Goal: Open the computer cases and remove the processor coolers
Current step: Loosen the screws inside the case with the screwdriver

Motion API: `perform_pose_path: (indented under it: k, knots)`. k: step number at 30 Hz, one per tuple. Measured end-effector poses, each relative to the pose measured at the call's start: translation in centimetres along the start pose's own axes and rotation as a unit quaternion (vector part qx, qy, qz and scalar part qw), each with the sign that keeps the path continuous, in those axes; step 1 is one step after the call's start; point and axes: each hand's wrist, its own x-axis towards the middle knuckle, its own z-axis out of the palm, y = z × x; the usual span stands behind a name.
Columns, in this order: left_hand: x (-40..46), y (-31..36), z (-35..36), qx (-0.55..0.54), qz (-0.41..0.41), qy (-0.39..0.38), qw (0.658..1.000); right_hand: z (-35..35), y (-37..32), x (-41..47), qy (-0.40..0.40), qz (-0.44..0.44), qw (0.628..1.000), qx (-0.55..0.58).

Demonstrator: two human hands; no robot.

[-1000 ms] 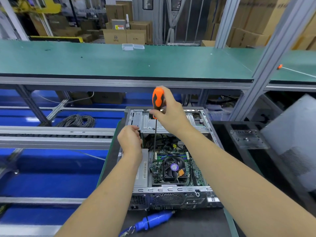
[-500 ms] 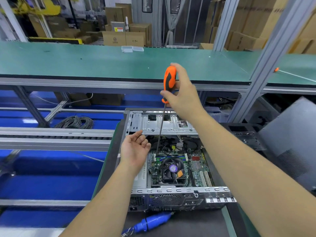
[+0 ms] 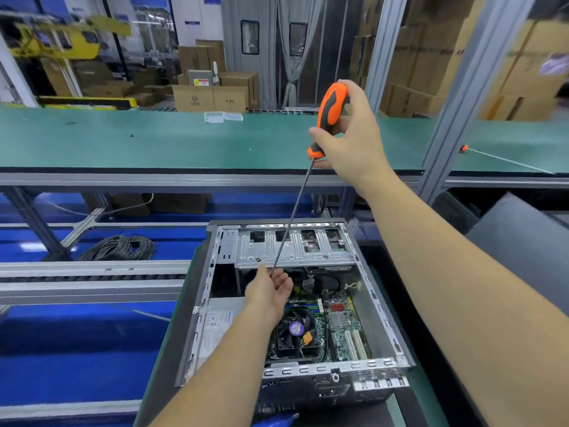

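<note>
Head view: open computer case (image 3: 381, 306) holds processor cooler (image 3: 296, 331), motherboard (image 3: 341, 328).

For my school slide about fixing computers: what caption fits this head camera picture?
Right hand lifts an orange screwdriver above the open computer case; left hand cups its tip.

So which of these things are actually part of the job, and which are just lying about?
Part of the job:
- open computer case, side panel already off
- processor cooler fan, still on the board
- orange-handled screwdriver, held by the right hand
- left hand, open palm at the screwdriver's tip

Just lying about:
- coil of grey cable
- cardboard boxes
- small clear boxes on the green bench
</note>
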Motion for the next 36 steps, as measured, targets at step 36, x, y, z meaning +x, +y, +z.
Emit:
perform_pose_path:
  k: [36]
  knots:
    - [0.4,-1.2,-2.8,0.741,0.372,0.004,0.559,-1.9,9.6,-7.8,-0.101,0.028,0.976,-0.193]
